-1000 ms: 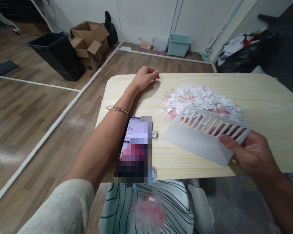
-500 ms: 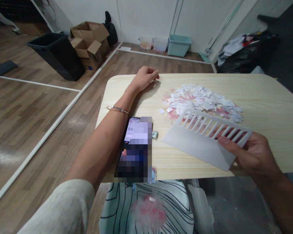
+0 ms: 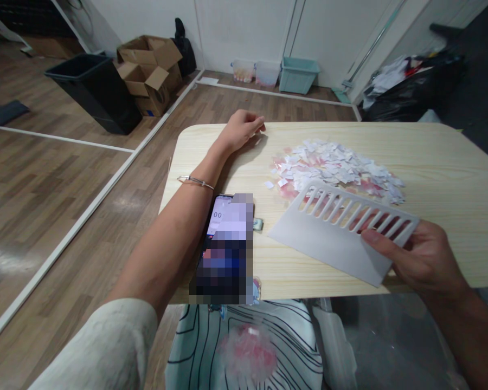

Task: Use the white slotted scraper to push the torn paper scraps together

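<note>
My right hand grips a flat white plastic scraper with a row of slots, held low over the light wooden table near its front edge. Just beyond the scraper lies a heap of small white and pink paper scraps. My left hand rests at the table's far left corner with its fingers curled in, left of the scraps. My left forearm stretches along the left edge, a thin bracelet on it.
A phone lies on the table beside my left forearm. On the floor stand a black bin, open cardboard boxes, a teal tub and a black bag of waste. A bag with pink scraps sits below the front edge.
The scraper in my right hand has shifted slightly towards me and tilted a little. My left hand has stayed where it was.
</note>
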Tool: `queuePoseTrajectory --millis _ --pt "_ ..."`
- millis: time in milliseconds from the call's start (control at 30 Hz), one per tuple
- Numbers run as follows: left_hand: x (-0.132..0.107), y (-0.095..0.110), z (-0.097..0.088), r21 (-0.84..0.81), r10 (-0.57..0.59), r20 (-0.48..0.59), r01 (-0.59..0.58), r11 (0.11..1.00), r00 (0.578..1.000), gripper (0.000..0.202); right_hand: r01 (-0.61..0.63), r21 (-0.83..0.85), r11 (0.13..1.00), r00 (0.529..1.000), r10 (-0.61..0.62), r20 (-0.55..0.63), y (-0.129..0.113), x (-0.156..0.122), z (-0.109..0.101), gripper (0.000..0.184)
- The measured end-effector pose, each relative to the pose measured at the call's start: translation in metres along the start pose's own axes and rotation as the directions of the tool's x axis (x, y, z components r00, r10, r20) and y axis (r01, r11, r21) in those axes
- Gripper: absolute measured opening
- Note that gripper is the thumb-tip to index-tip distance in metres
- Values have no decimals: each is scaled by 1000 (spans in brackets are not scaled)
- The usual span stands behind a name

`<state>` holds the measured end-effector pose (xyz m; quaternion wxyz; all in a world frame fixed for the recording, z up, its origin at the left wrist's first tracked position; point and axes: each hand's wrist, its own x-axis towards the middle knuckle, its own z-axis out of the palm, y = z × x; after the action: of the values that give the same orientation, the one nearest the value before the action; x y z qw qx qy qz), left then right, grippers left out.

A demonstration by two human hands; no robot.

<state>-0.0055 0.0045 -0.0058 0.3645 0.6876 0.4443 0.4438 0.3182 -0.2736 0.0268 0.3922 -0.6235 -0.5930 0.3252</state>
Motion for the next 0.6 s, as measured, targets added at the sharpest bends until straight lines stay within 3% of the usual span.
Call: queuePoseTrajectory --millis 600 --pt "-1 2 0 22 11 4 -11 1000 1000 27 -14 -28 1000 1000 14 -18 -5 0 3 27"
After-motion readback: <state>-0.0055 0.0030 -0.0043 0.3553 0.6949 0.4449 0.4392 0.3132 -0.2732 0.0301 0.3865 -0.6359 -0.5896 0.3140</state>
